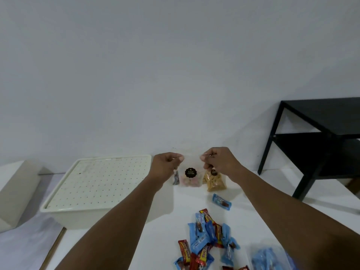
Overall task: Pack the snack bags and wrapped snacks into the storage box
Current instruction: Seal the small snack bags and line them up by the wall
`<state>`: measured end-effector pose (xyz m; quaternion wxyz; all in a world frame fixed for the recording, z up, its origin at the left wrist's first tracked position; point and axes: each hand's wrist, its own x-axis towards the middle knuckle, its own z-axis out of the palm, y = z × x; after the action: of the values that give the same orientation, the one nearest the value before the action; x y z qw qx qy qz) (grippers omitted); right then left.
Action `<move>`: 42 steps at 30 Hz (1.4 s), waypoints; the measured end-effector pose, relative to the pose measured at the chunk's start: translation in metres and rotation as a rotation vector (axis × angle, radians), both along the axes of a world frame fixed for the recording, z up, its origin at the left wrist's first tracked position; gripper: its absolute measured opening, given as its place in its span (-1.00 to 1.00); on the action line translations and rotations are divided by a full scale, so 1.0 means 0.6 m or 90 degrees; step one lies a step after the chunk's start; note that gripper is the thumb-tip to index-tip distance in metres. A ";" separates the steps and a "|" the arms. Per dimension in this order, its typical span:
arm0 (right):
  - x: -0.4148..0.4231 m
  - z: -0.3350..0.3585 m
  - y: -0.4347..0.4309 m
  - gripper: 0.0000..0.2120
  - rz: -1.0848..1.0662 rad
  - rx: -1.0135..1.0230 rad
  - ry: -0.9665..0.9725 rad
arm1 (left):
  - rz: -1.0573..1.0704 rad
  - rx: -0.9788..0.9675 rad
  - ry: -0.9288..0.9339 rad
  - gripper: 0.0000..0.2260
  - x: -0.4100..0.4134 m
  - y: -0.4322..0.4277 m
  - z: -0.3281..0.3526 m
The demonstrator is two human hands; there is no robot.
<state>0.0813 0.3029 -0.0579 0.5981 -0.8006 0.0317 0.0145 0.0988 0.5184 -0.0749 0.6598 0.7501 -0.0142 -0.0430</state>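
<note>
Left hand (167, 162) and right hand (218, 161) each pinch a top corner of a clear snack bag (190, 177), held up at frame centre. Lidded storage box (97, 188) sits left on the white counter (175, 221); wrapped snacks (206, 236) lie lower right. Black side table (321, 137) stands right, by the wall.

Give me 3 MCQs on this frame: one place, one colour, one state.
1. The storage box lies where relative to the wrapped snacks?
A. to their left
B. to their right
C. on top of them

2. The side table is
A. white
B. black
C. red

3. The clear snack bag is
A. inside the box
B. flat on the table
C. held up by both hands

Key: 1 A, box left of pile; 2 B, dark frame; 3 C, left hand and right hand pinch its top corners.
</note>
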 end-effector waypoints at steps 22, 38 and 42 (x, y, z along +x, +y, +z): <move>-0.023 0.053 -0.063 -0.85 0.022 0.182 0.030 | -0.058 -0.127 0.039 -0.79 -0.004 -0.045 0.051; -0.029 0.062 -0.034 -0.77 0.026 0.009 -0.047 | -0.087 -0.026 -0.021 -0.87 -0.013 -0.058 0.066; -0.033 0.067 -0.035 -0.82 0.038 -0.027 -0.072 | -0.090 -0.038 -0.005 -0.93 -0.019 -0.053 0.066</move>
<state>0.0616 0.2818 -0.0174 0.5814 -0.8131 -0.0256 -0.0135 0.0873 0.4868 -0.0352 0.6769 0.7275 -0.0709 -0.0862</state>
